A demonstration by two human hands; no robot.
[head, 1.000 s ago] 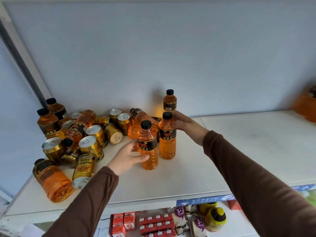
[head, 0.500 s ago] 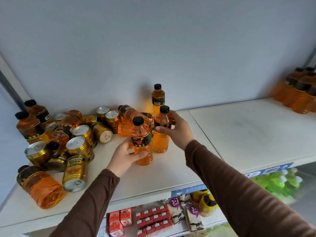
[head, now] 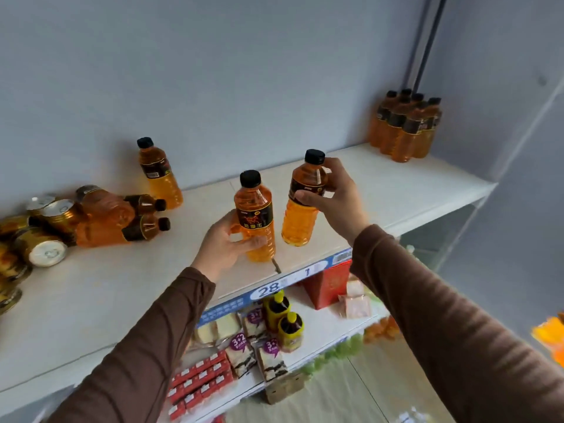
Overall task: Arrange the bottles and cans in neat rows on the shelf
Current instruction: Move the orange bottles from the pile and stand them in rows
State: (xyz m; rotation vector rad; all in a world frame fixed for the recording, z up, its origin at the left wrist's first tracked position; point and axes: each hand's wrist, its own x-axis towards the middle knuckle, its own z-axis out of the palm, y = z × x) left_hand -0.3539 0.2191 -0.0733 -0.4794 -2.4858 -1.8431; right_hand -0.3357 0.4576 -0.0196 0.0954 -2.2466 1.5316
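Observation:
My left hand [head: 224, 245] grips an upright orange bottle [head: 255, 209] with a black cap near the front edge of the white shelf [head: 396, 190]. My right hand [head: 332, 195] grips a second orange bottle [head: 300, 215] by its labelled upper part, just to the right of the first. One bottle [head: 158, 174] stands alone by the back wall. At the left, two bottles [head: 122, 221] lie on their sides beside gold cans [head: 42, 239] in a loose heap. A neat group of bottles [head: 403, 126] stands at the shelf's far right.
The grey back wall [head: 244, 71] and a right side panel [head: 518, 148] close in the shelf. Lower shelves hold red boxes [head: 201, 380], wrapped snacks [head: 244, 340], yellow-capped bottles [head: 283, 319] and a red carton [head: 329, 282]. Bare shelf surface lies between my hands and the far-right group.
Both hands have carried their bottles to the right, away from the heap and the bottle by the wall. The view has swung right, bringing the far-right group into sight.

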